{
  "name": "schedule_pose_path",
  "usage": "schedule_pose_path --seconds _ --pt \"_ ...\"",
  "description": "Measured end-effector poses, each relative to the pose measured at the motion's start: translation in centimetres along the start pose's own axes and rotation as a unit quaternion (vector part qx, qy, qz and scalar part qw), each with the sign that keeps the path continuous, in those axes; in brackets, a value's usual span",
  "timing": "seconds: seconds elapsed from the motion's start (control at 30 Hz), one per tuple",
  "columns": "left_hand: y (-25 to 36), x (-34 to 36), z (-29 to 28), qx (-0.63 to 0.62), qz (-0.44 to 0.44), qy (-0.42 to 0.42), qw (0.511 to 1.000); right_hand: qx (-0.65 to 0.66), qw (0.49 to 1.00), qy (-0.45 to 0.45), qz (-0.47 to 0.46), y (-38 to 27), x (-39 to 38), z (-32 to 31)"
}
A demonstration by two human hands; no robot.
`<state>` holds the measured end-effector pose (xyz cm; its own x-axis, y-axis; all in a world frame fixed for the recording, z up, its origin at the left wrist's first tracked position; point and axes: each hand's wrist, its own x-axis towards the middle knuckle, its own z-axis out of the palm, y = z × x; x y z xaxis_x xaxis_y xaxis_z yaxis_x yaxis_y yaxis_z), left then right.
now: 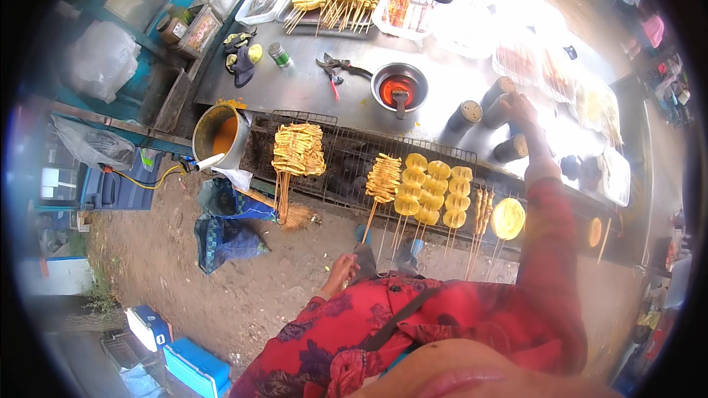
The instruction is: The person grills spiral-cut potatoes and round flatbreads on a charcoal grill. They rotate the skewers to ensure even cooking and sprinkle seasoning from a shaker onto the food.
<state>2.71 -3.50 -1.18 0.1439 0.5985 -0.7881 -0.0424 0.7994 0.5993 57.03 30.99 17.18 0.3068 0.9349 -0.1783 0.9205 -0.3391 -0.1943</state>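
Note:
My right hand [521,112] reaches across the grill to a group of dark cylindrical shakers [466,113] and closes its fingers on one grey shaker [495,113]. Bent near my waist is my left hand [342,271], its fingers curled in and nothing visible in them. Along the grill grate [343,158] lie a stack of folded, browned skewers [299,149], a ruffled skewer [383,178], skewers of yellow rounded pieces [435,188], thin brown skewers [483,210] and a round yellow patty [508,219]. Their sticks point toward me.
Behind the grill, the metal table [295,92] holds a bowl of red sauce [399,79] with a brush, pruning shears [343,68], gloves [242,59] and a tray of skewers [339,4]. A pot of orange sauce [221,133] stands left. Blue coolers [195,367] sit on the ground.

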Motion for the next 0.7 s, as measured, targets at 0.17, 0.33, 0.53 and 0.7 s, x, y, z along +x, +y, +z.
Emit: schedule_pose_path --seconds 0.17,0.33,0.53,0.7 --pt "0.0 0.0 -0.1 0.000 -0.019 0.007 1.000 -0.083 0.996 0.014 -0.028 -3.1 -2.0 0.4" --pt "1.1 -0.1 -0.3 0.004 -0.020 0.002 1.000 -0.067 0.996 0.035 -0.040 -2.9 -4.1 -0.4" --pt "0.5 -0.8 -2.1 -0.003 -0.018 0.022 1.000 0.552 0.806 0.202 0.072 0.9 -9.0 2.0" --pt "0.4 -0.5 -2.5 0.014 -0.033 0.013 0.999 0.751 0.650 -0.061 -0.094 -6.1 -17.0 2.9"
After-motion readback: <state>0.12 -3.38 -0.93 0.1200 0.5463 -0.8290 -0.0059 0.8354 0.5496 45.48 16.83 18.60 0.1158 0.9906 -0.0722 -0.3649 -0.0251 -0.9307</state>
